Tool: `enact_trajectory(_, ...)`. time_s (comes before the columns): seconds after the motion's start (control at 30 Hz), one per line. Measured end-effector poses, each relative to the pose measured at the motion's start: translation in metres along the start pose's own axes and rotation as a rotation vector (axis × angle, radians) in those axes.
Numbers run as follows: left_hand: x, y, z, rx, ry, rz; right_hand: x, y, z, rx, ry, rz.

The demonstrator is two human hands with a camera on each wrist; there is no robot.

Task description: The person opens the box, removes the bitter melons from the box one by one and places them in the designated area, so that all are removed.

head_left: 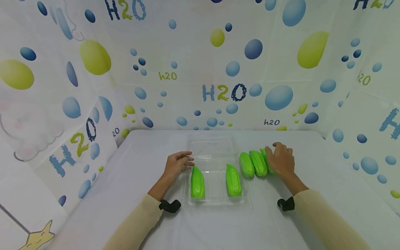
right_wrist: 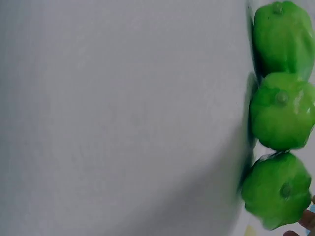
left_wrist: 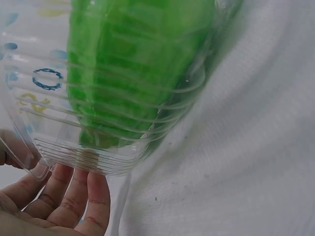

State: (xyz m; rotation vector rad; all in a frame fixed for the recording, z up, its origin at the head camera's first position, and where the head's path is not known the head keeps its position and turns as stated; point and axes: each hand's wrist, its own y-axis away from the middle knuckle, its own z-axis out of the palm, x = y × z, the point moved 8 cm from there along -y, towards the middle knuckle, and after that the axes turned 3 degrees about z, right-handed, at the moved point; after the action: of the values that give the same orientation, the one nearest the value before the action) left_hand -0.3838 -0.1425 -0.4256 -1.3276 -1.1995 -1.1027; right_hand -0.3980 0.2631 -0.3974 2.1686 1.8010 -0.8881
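Observation:
On the table is an open clear plastic clamshell box (head_left: 215, 178). Inside its base, one ridged green vegetable (head_left: 197, 184) lies at the left and another green vegetable (head_left: 233, 182) at the right. My left hand (head_left: 178, 165) pinches the box's far left corner, fingertips against the outer wall, thumb across the rim. Right of the box, a row holds a near-box green vegetable (head_left: 247, 165), a middle one (head_left: 258, 163) and a right-hand one (right_wrist: 278, 189). Over that last one, partly covering it, my right hand (head_left: 282, 158) has loosely bent fingers; fingertips (right_wrist: 308, 220) are at its side.
The box's clear lid (head_left: 212, 147) lies folded back on the far side. A white cloth covers the table (head_left: 140, 152). Behind it hangs a patterned backdrop (head_left: 193, 62). Dark wrist cameras (head_left: 170, 206) sit on both wrists.

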Motion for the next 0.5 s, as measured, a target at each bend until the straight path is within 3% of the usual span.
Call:
enact_trajectory(0.17,0.000,0.000,0.000,0.005,-0.003,0.004,-0.019,0.007,-0.002,0.057,0.034,-0.136)
enact_trajectory(0.5,0.000,0.002,0.000,0.002,-0.008,0.002,-0.048,0.019,0.002,0.085,0.012,-0.276)
